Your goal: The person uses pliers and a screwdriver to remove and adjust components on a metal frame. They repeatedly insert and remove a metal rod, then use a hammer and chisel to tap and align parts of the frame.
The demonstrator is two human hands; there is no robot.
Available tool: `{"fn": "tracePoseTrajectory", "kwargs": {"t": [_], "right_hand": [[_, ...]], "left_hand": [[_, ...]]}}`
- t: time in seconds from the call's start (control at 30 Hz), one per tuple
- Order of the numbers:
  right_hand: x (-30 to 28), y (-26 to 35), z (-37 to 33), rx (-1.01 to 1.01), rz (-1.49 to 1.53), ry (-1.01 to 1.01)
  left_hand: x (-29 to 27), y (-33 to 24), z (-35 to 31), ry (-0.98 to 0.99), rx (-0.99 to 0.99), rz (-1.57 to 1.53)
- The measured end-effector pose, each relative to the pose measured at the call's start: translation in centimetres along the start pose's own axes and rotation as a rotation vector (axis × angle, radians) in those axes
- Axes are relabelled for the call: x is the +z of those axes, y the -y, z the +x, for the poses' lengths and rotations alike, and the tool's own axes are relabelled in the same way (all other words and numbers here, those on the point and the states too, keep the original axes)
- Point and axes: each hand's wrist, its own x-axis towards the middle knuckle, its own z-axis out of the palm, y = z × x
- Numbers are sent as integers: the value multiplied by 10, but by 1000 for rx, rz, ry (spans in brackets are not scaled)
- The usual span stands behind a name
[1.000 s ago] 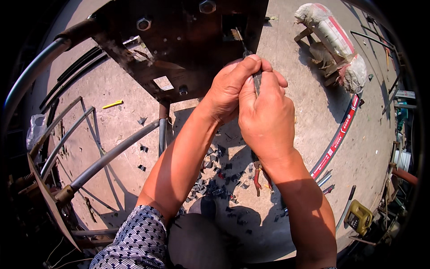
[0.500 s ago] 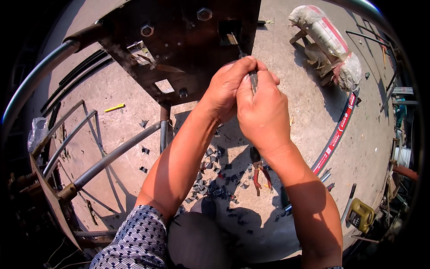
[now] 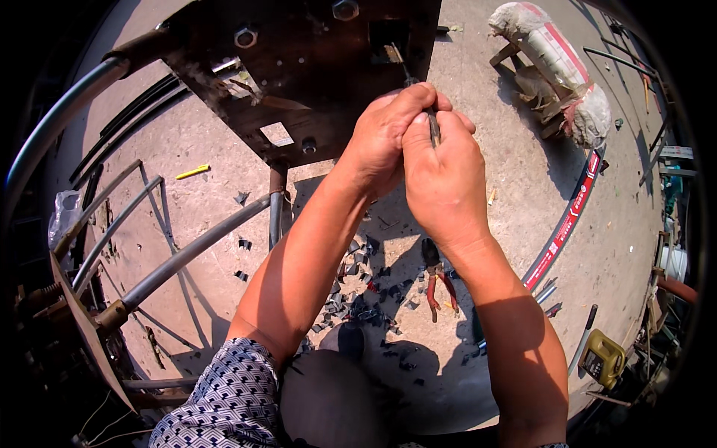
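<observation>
Both my hands are closed together on a slim screwdriver-like tool (image 3: pixel 433 128) with a dark handle. My left hand (image 3: pixel 385 138) wraps its upper part, while my right hand (image 3: pixel 447 175) grips lower down, thumb along the handle. From my fingers the thin shaft points up into a square opening (image 3: pixel 390 41) in a dark steel plate (image 3: pixel 321 89). Inside that opening the tip lies next to a small brownish piece, and I cannot tell whether they touch. Large nuts (image 3: pixel 245 37) and smaller holes dot the plate around it.
Red-handled pliers (image 3: pixel 433 291) lie on the floor below my hands, among scattered black scraps (image 3: pixel 358 302). Steel tubes (image 3: pixel 198 250) frame the left side. A padded stool (image 3: pixel 553 67) stands far right, a red strip (image 3: pixel 564 224) below it and an olive jug (image 3: pixel 603 358) nearer.
The whole view has shifted slightly, with the plate and floor things sitting a little higher. My hands keep the same grip, and the tool's shaft still points into the square opening.
</observation>
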Motion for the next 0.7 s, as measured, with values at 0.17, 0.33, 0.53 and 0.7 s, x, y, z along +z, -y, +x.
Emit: {"fn": "tracePoseTrajectory", "kwargs": {"t": [0.17, 0.33, 0.53, 0.7], "right_hand": [[2, -10, 5, -61, 52, 14], [-5, -22, 9, -107, -6, 35], [-59, -39, -22, -41, 43, 27], [-87, -117, -84, 321, -225, -89]], "left_hand": [[-2, 3, 2, -10, 22, 82], [8, 5, 0, -131, 149, 104], [4, 6, 9, -181, -41, 85], [-11, -4, 7, -61, -11, 64]]}}
